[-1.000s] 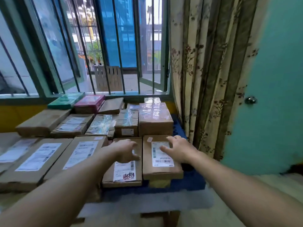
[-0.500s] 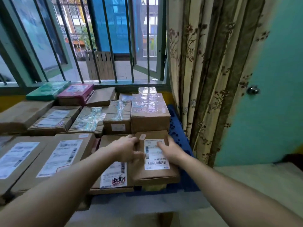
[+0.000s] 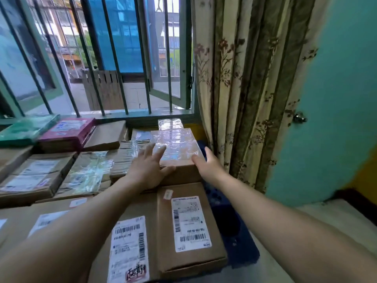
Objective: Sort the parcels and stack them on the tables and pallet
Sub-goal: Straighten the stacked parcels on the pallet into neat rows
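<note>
Several cardboard parcels cover a surface under the barred window. A tall brown box with clear tape over its top (image 3: pixel 177 148) stands at the right of the second row. My left hand (image 3: pixel 148 170) lies flat with spread fingers on that box's near left corner. My right hand (image 3: pixel 206 164) touches its near right corner, fingers straight. In front of it lies a flat brown parcel with a white barcode label (image 3: pixel 189 225), with nothing on it. A second labelled parcel (image 3: pixel 128 248) lies to its left, partly under my left forearm.
More parcels fill the left: a plastic-wrapped one (image 3: pixel 89 172), a maroon one (image 3: pixel 67 131) and a green one (image 3: pixel 26 129) by the window sill. A blue pallet edge (image 3: pixel 234 231) shows at the right. A floral curtain (image 3: pixel 244 88) and teal wall (image 3: pixel 336 119) close the right side.
Both hands left the flat labelled parcel at the front and reached forward to the taped tall box behind it. The camera came closer to the parcels.
</note>
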